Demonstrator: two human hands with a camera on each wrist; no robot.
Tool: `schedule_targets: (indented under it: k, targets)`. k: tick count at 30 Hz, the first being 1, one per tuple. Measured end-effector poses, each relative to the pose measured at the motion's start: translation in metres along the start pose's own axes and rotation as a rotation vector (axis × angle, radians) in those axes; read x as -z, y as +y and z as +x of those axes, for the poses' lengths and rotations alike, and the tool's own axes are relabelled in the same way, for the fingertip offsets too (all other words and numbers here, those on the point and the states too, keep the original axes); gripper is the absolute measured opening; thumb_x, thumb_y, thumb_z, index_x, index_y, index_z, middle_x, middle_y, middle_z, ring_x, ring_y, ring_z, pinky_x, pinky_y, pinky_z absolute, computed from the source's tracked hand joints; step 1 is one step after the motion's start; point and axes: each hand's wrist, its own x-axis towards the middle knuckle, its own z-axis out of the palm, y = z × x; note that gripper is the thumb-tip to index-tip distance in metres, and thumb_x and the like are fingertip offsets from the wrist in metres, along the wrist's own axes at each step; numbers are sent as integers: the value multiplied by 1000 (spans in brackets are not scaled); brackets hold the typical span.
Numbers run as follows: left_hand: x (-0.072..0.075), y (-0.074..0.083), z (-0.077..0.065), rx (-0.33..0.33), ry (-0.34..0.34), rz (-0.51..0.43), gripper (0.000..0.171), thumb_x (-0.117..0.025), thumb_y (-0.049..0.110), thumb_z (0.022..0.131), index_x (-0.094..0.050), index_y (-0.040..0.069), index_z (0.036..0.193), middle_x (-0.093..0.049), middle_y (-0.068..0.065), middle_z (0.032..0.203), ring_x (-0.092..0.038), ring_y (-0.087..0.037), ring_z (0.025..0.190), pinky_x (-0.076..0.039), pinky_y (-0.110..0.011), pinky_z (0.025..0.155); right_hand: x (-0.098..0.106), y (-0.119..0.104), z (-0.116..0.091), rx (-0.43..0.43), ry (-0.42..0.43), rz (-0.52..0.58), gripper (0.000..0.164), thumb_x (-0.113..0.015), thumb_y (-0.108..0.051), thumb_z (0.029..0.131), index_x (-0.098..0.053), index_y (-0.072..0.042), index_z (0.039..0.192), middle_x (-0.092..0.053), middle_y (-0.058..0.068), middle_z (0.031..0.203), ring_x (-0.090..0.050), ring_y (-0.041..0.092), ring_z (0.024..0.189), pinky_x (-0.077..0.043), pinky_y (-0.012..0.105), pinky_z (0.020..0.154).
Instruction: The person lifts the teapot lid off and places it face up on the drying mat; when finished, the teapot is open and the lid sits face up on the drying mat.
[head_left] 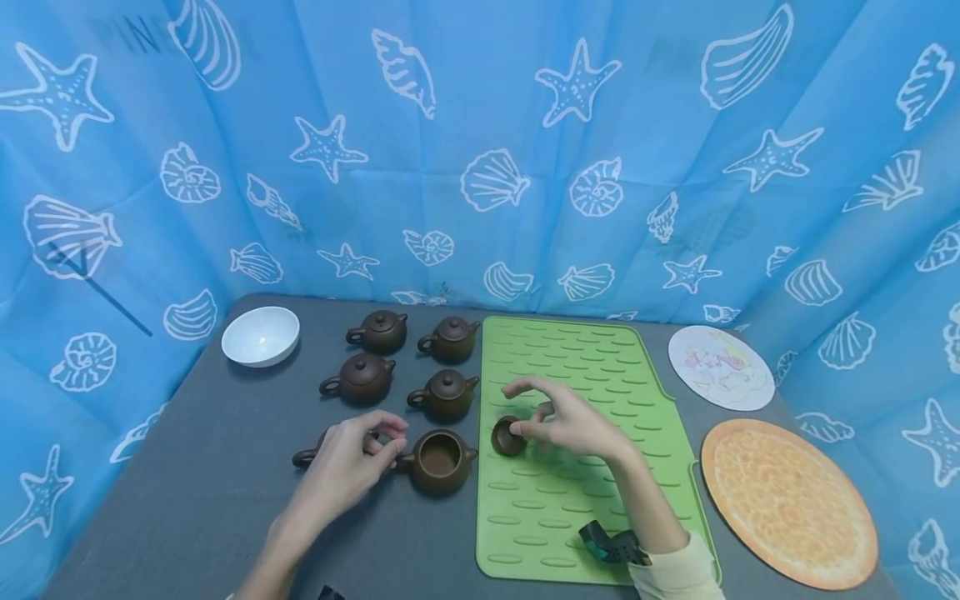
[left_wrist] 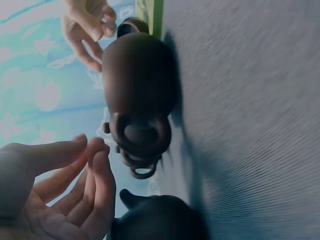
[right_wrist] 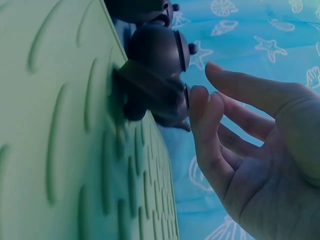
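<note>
Just left of the green mat stands a dark brown teapot (head_left: 440,482) without its lid, its hollow inside showing. A brown teapot lid (head_left: 503,438) lies tipped with its hollow side up on the mat's left part; it is blurred in the right wrist view, knob toward the mat. My right hand (head_left: 570,421) hovers at the lid, thumb tip overlapping it in the head view; the right wrist view shows nothing between the loosely bent fingers. Beside the open teapot's handle, my left hand (head_left: 347,457) hangs with thumb near fingertips, holding nothing. It partly hides another teapot (head_left: 303,458).
Several lidded teapots (head_left: 365,379) stand in rows farther back. At the back left is a white bowl (head_left: 261,337). The green ribbed mat (head_left: 570,358) covers the centre right. A drawn-on white disc (head_left: 722,367) and a round orange-brown board (head_left: 789,502) lie right of it.
</note>
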Motion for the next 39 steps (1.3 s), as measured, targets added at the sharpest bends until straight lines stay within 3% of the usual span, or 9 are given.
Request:
schedule_targets:
  k: [6, 10, 15, 21, 28, 30, 35, 36, 39]
  targets:
    - [9, 4, 12, -93, 8, 16, 21, -75, 11, 102, -76, 12, 123, -79, -5, 110, -74, -9, 90, -59, -23, 74, -5, -13, 15, 26, 25, -4, 48, -76, -11, 102, -59, -5, 146, -61, 24, 147, -69, 29, 70, -58, 39, 58]
    - [11, 5, 24, -141, 28, 55, 18, -74, 11, 103, -77, 10, 121, -79, -5, 109, -72, -11, 90, -57, -24, 74, -10, -20, 27, 62, 55, 4, 45, -76, -9, 100, -61, -3, 142, -63, 26, 145, -74, 33, 76, -61, 37, 61]
    - [12, 5, 41, -122, 33, 84, 18, -74, 12, 103, -78, 10, 120, -78, -6, 107, -67, -13, 85, -54, -24, 69, -21, -27, 47, 55, 93, 64, 42, -76, -6, 100, -63, -2, 140, -65, 24, 143, -72, 51, 83, -66, 51, 69]
    - [12, 3, 58, -90, -17, 97, 17, -71, 12, 105, -79, 10, 120, -79, -7, 109, -67, -14, 86, -55, -29, 72, -34, -31, 68, 34, 118, 89, 37, -76, -7, 100, -67, -2, 136, -67, 20, 141, -71, 57, 85, -63, 64, 74]
    - [11, 1, 73, -98, -21, 88, 17, -72, 13, 104, -80, 6, 118, -79, -11, 110, -67, -17, 84, -55, -31, 73, -45, -31, 84, 47, 157, 47, 32, -78, -9, 99, -71, -1, 130, -73, 21, 131, -71, 25, 63, -64, 60, 68]
    - [9, -11, 80, -147, -30, 65, 16, -74, 17, 104, -81, 8, 115, -79, -9, 108, -66, -16, 84, -55, -30, 73, -46, -29, 87, 49, 169, 33, 31, -78, -10, 99, -72, 0, 128, -75, 23, 125, -67, 17, 58, -63, 59, 65]
    - [8, -14, 84, -145, -40, 64, 11, -76, 17, 103, -83, 12, 110, -79, -7, 105, -65, -15, 83, -54, -29, 73, -49, -26, 91, 30, 206, -4, 23, -77, -10, 100, -76, -2, 122, -76, 20, 117, -67, 27, 55, -59, 47, 55]
    - [9, -4, 80, -100, -38, 85, 10, -75, 12, 102, -83, 11, 109, -79, -9, 105, -66, -16, 82, -54, -30, 72, -49, -25, 91, 24, 211, -10, 23, -77, -10, 100, -77, -2, 121, -75, 19, 117, -68, 29, 56, -58, 43, 53]
    - [7, -6, 82, -79, -38, 90, 10, -75, 11, 102, -83, 12, 108, -79, -8, 105, -66, -15, 80, -54, -29, 72, -50, -24, 91, 5, 217, -22, 21, -77, -11, 101, -77, -3, 120, -73, 18, 118, -67, 27, 55, -54, 34, 51]
